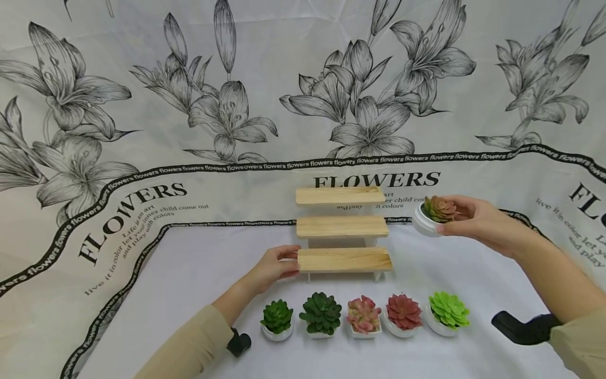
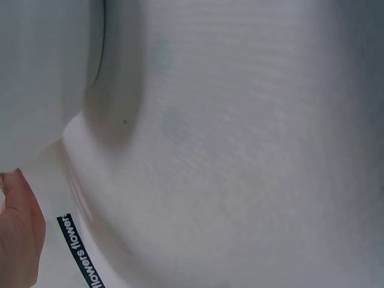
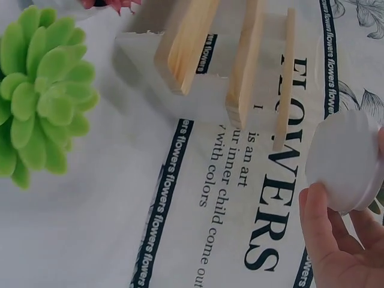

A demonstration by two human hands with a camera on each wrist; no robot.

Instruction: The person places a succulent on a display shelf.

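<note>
My right hand (image 1: 478,223) grips a small white round pot holding a reddish-green succulent (image 1: 439,209), raised to the right of a three-tier wooden shelf (image 1: 343,227). In the right wrist view, the thumb and fingers (image 3: 318,222) hold the white pot (image 3: 345,159). My left hand (image 1: 272,270) holds the left end of the shelf's lowest board (image 1: 344,260); its fingertips are partly hidden there. The left wrist view shows only part of that hand (image 2: 21,231) at the lower left edge.
In front of the shelf stands a row of potted succulents: small green (image 1: 276,317), dark green (image 1: 321,314), pink (image 1: 364,315), red (image 1: 404,312) and bright green (image 1: 448,310). Behind the shelf hangs a white cloth (image 1: 255,200) printed with flowers and lettering.
</note>
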